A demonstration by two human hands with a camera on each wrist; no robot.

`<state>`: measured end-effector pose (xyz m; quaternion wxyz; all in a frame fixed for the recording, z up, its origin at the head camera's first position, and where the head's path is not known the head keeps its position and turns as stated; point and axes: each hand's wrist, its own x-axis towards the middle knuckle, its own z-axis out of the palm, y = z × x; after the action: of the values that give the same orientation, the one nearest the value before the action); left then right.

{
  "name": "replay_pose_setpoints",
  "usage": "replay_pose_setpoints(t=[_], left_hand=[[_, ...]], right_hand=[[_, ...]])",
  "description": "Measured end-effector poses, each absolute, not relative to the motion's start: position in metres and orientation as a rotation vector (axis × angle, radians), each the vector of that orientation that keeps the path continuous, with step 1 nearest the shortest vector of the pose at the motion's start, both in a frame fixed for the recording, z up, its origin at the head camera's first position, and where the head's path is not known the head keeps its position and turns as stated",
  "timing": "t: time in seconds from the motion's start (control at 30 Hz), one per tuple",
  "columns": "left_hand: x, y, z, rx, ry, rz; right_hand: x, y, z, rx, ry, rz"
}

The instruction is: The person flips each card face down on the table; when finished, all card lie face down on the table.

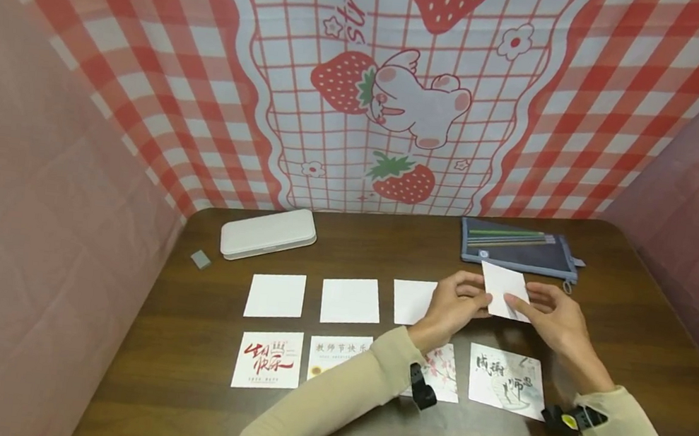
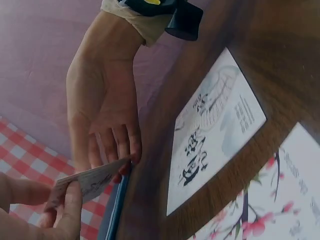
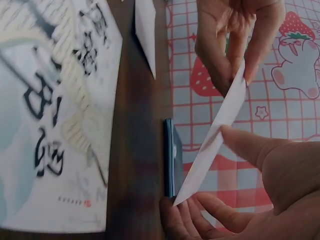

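I face a dark brown wooden table (image 1: 163,348) with rounded far corners; behind it hangs a red-and-white checked cloth (image 1: 412,107) printed with strawberries, and pinkish drapes (image 1: 49,215) close in on both sides. At the far right lies a blue see-through pouch (image 1: 512,256), several pencils (image 1: 503,241) showing inside, one of them green. At the far left lies a closed white case (image 1: 267,233), its contents hidden from me, with a small grey block (image 1: 201,259) near it. Three blank white cards (image 1: 350,300) lie in a row, and four printed cards (image 1: 267,360) in a nearer row, partly covered by my sleeve (image 1: 329,415). My left hand (image 1: 452,303) pinches one side of a raised card (image 1: 505,280), near the pouch; my right hand (image 1: 559,318) grips the other, thumb on its white face, dark print underneath
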<state>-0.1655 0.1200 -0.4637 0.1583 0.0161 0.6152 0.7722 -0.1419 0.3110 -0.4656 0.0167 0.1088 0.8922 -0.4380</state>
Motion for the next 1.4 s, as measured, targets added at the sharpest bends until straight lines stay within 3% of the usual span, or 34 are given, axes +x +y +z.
replay_pose_setpoints(t=[0.37,1.4], left_hand=[[-0.168,0.116,-0.467,0.003,2.231,1.872],[-0.166,0.116,-0.47,0.097,2.41,1.515]], right_hand=[[-0.144,0.32,-0.474,0.354,2.921,-1.179],[-0.153,0.33,-0.483,0.286,2.956,-0.954]])
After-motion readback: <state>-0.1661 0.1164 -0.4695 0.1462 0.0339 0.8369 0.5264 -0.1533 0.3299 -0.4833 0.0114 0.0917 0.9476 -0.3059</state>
